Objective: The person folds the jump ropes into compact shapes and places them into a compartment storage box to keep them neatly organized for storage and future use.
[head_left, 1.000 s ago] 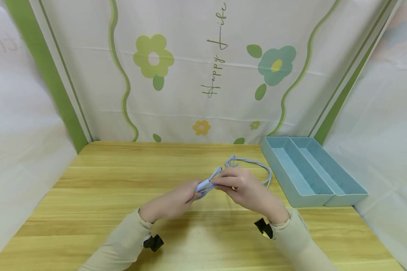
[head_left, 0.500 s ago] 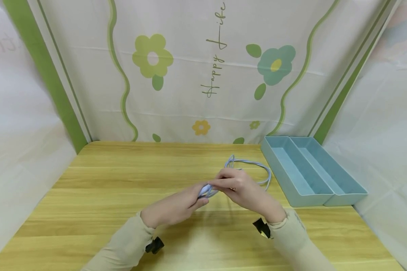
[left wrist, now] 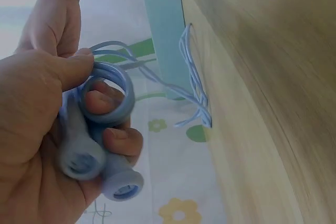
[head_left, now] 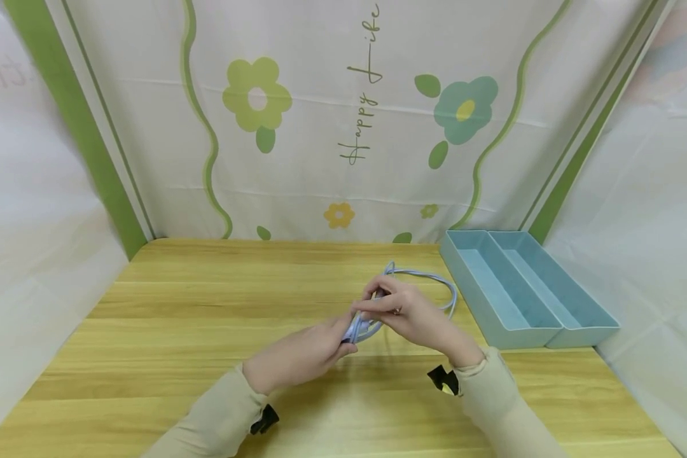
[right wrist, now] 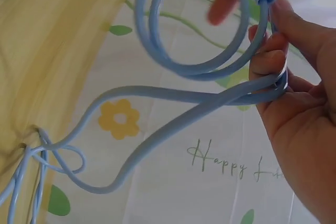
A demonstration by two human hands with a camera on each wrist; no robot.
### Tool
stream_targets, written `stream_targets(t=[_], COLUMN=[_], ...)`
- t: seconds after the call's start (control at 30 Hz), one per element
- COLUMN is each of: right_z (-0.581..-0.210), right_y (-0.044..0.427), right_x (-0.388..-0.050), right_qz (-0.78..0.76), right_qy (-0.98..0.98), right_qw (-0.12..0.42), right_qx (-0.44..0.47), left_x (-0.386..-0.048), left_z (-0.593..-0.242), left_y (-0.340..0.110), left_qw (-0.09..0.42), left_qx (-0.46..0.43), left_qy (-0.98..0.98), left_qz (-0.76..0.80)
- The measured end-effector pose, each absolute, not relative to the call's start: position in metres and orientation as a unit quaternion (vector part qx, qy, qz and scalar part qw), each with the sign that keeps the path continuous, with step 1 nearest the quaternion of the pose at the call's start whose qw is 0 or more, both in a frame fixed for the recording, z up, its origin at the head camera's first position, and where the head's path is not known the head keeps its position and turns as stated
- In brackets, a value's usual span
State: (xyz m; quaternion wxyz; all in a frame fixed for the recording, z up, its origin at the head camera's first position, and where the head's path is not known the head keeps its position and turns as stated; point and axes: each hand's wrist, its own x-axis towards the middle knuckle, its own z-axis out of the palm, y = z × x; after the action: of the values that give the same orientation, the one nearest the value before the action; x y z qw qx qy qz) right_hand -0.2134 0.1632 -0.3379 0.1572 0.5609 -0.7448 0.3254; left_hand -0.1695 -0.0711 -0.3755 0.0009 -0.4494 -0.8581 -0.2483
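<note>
A light blue jump rope (head_left: pixel 426 274) is between my two hands above the table. My left hand (head_left: pixel 300 356) grips its two handles side by side; their hollow ends show in the left wrist view, where one handle (left wrist: pixel 123 183) sticks out below the fingers. Coiled rope circles by the fingers there. My right hand (head_left: pixel 418 318) pinches the cord close to the handles. In the right wrist view the doubled rope (right wrist: pixel 173 127) passes from the right fingers down to the table. The far part of the rope lies loosely looped on the wood, partly hidden behind the right hand.
Two long light blue bins stand side by side at the table's right: the left bin (head_left: pixel 492 340) and the right bin (head_left: pixel 592 340). Printed fabric (head_left: pixel 303 165) encloses the table (head_left: pixel 206 286) at the back and sides. The loose rope loop reaches almost to the left bin.
My left hand has moved slightly right and toward me, turning the handles, which are now more covered. Cord now crosses over them. My right fingers have shifted slightly as they pinch the rope.
</note>
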Motion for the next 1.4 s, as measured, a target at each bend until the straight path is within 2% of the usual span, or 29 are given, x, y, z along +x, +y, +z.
stream_targets(t=[0.17,0.37,0.57,0.67,0.83,1.1,1.4], right_z=[-0.336,-0.333,-0.335,-0.335,-0.335,-0.335,-0.333], right_y=[0.173,0.180,0.184,0.183,0.184,0.187,0.183], right_x=[-0.217,-0.221,-0.223,-0.222,-0.223,-0.222,-0.221], right_qz=[0.361,0.386,0.383,0.387,0.417,0.451,0.447], right_qy=[-0.768,-0.766,-0.791,-0.798,-0.792,-0.759,-0.775], right_qw=[0.108,0.024,-0.045,-0.059,-0.078,-0.107,-0.097], right_qx=[0.518,0.514,0.475,0.457,0.440,0.456,0.436], left_x=[-0.166,-0.164,-0.160,-0.159,-0.161,-0.167,-0.168], left_z=[-0.374,-0.375,-0.375,-0.374,-0.372,-0.371,-0.370], left_y=[-0.069,-0.068,-0.068,-0.067,-0.068,-0.072,-0.072], left_qw=[0.020,0.066,0.043,0.037,0.059,0.069,0.076], left_qx=[-0.464,-0.509,-0.484,-0.476,-0.496,-0.498,-0.472], left_qy=[-0.852,-0.824,-0.841,-0.841,-0.822,-0.813,-0.828], left_qz=[-0.242,-0.238,-0.238,-0.255,-0.273,-0.295,-0.294])
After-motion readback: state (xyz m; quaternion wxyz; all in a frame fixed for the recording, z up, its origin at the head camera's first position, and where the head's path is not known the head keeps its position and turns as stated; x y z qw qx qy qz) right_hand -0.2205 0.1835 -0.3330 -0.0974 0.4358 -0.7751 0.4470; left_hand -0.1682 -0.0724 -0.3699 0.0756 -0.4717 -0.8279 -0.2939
